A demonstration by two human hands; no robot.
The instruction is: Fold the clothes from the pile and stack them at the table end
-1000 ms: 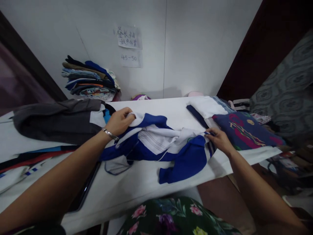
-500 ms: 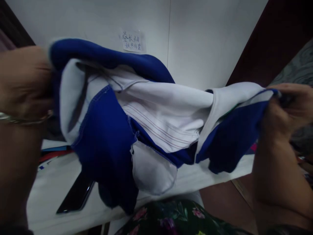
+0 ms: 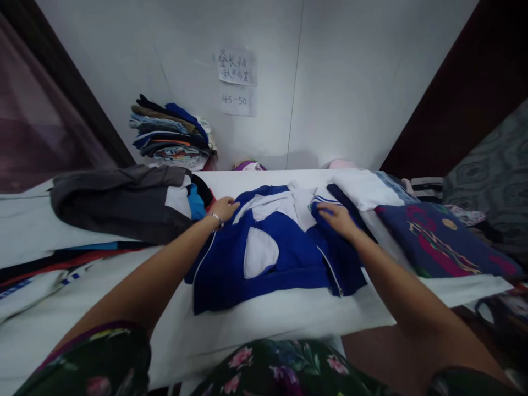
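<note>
A blue and white zip jacket [image 3: 289, 236] lies spread on the white table, its front panels parted and its white lining showing. A white pocket bag [image 3: 260, 253] sticks out on its left half, and the zip edges run down both sides. My left hand [image 3: 225, 210] is closed with its fingertips on the jacket's upper left edge. At the upper right, beside white cloth with blue stripes, my right hand [image 3: 339, 217] pinches the blue fabric. The sleeves are mostly tucked out of sight.
A dark grey garment [image 3: 119, 203] lies left of the jacket. Behind it stands a stack of folded clothes [image 3: 173, 132]. On the right are a white garment [image 3: 365, 187] and a dark patterned garment [image 3: 445, 239]. Handwritten notes [image 3: 237, 66] hang on the wall.
The jacket was held up, stretched between both hands, and now lies on the table. My hands have come down and closer together. The view takes in more of the table.
</note>
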